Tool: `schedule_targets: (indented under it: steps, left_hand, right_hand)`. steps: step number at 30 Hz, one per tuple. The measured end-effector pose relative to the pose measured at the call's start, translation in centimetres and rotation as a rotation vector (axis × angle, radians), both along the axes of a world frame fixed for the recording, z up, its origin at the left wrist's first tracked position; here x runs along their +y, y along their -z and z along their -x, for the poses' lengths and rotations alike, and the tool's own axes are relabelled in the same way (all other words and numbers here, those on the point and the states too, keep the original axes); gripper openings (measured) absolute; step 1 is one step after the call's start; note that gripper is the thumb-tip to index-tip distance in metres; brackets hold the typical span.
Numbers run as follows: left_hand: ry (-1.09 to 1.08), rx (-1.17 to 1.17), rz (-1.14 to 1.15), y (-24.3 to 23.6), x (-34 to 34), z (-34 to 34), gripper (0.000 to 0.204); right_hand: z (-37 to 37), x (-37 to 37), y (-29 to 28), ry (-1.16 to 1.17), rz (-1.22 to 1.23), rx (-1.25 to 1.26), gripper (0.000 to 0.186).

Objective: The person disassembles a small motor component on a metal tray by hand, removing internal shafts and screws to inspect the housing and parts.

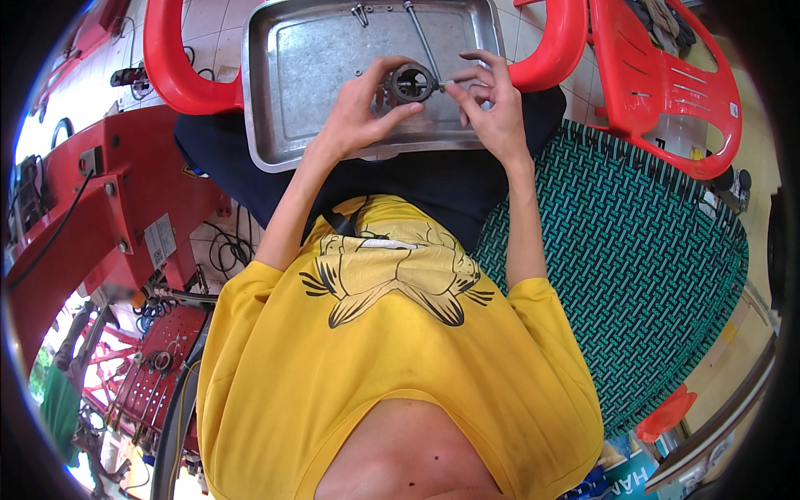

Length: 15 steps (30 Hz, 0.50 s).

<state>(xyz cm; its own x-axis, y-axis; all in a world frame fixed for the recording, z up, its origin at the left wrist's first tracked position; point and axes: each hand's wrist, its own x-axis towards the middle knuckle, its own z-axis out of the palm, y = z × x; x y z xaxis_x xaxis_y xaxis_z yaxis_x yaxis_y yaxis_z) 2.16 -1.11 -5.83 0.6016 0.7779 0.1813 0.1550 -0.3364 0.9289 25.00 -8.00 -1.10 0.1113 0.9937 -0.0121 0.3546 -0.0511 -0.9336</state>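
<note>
My left hand (358, 117) grips a dark ring-shaped metal part (428, 84) by its left side, thumb below and fingers above. The ring is held over a shallow metal tray (283, 92), its open middle facing up. Close against the ring's right side is my right hand (492, 108), thumb and forefinger pinched at a small piece too tiny to name; its other fingers are raised. Beyond the ring, a long thin metal rod (423, 40) with a thicker far end lies in the tray. Several small bolts (360, 15) lie near the tray's far edge.
Red plastic chair arms (171, 58) flank the tray. A second red chair (667, 92) stands at far right. A green woven seat (617, 267) is beside me on the right. Red metal machinery (92, 200) and loose black cables (229, 246) are at left.
</note>
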Motion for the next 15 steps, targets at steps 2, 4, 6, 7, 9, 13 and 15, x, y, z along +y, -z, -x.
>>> schedule_targets:
  steps: [2, 4, 6, 7, 9, 13, 15]
  left_hand:
    - [0.001, 0.001, 0.009, -0.03, -0.03, -0.05, 0.062]
    - [-0.009, 0.005, 0.033, -0.08, -0.10, -0.04, 0.062]
    - [-0.011, -0.006, -0.010, 0.18, -0.07, -0.06, 0.062]
    - [-0.012, -0.012, -0.032, 0.18, -0.06, -0.08, 0.062]
    - [-0.012, 0.003, -0.001, 0.14, -0.08, 0.04, 0.063]
    - [-0.003, 0.008, 0.013, -0.05, -0.07, -0.04, 0.063]
    - [0.002, 0.006, 0.014, -0.01, -0.06, 0.00, 0.062]
  right_hand:
    - [-0.34, 0.10, -0.11, -0.007, 0.086, -0.008, 0.049]
    - [0.03, 0.16, 0.25, 0.015, -0.061, -0.057, 0.049]
    - [0.07, 0.11, 0.27, 0.015, -0.059, -0.039, 0.048]
    - [-0.06, 0.02, -0.07, 0.006, 0.016, 0.004, 0.048]
    - [-0.09, 0.00, -0.09, -0.001, 0.065, 0.019, 0.047]
    - [0.28, 0.06, 0.52, 0.029, -0.083, -0.032, 0.047]
    - [0.25, 0.09, 0.40, 0.015, -0.049, -0.022, 0.047]
